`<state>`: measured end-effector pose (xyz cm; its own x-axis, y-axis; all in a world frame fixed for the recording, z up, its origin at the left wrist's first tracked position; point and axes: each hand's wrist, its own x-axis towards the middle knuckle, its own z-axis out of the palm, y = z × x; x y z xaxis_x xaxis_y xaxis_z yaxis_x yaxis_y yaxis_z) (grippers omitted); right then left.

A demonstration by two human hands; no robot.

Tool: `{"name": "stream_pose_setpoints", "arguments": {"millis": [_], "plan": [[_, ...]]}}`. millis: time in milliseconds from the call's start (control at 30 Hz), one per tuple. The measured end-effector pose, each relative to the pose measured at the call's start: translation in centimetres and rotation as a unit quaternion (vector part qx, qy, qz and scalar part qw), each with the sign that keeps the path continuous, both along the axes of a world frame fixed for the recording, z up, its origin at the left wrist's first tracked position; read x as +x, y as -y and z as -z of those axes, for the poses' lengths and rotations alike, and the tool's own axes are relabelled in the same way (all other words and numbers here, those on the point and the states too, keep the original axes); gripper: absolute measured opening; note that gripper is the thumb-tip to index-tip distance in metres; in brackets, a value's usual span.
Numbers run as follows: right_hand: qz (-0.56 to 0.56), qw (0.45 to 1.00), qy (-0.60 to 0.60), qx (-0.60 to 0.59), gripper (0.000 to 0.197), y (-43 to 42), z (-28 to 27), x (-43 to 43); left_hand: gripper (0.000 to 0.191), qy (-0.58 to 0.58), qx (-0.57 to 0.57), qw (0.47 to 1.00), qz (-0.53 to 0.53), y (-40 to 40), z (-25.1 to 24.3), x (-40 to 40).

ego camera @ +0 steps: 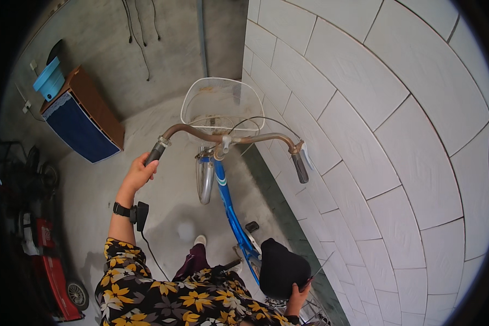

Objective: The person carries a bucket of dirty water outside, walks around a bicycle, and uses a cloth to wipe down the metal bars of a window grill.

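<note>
A blue bicycle (230,203) stands before me with its front end pointing away. My left hand (140,174) is closed around the dark left handlebar grip (156,152). The rusty handlebar (191,130) curves across to the free right grip (300,168), with a brake lever (307,155) beside it. My right hand (298,296) holds the side of the black saddle (283,269), thumb on top and the other fingers mostly hidden. A thin metal rod (323,264) sticks out by that hand; its lower end is unclear. In front of the handlebar hangs a white mesh basket (224,102).
Close along the bicycle's right runs a white tiled wall (362,163) with a dark green base strip (277,199). A brown cabinet (95,110) with a blue cloth front and a light-blue plastic basin (51,79) stands ahead left. A red wheeled vehicle (51,269) is at far left.
</note>
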<state>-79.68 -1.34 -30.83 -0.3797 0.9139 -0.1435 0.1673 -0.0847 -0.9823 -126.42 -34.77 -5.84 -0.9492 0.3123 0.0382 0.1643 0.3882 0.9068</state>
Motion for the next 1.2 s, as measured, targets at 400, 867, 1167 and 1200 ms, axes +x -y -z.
{"name": "stream_pose_setpoints", "arguments": {"millis": [400,867,1167,1200], "plan": [[0.042,0.999,0.002,0.002,0.065,3.6,-1.7,-7.8,0.022,-0.017,0.027,0.998,0.047,2.4,0.0,-9.7],[0.052,0.995,0.057,0.058,0.065,9.3,-4.0,-19.2,0.024,-0.005,0.004,1.0,0.027,4.8,0.3,-22.8],[0.004,0.977,0.2,0.072,0.07,11.7,-7.5,-26.4,0.024,0.002,0.001,1.0,-0.011,6.5,1.8,-30.1],[0.004,0.976,0.206,0.071,0.071,11.5,-7.6,-26.8,0.024,0.015,0.011,1.0,-0.02,6.2,1.7,-29.9]]}}
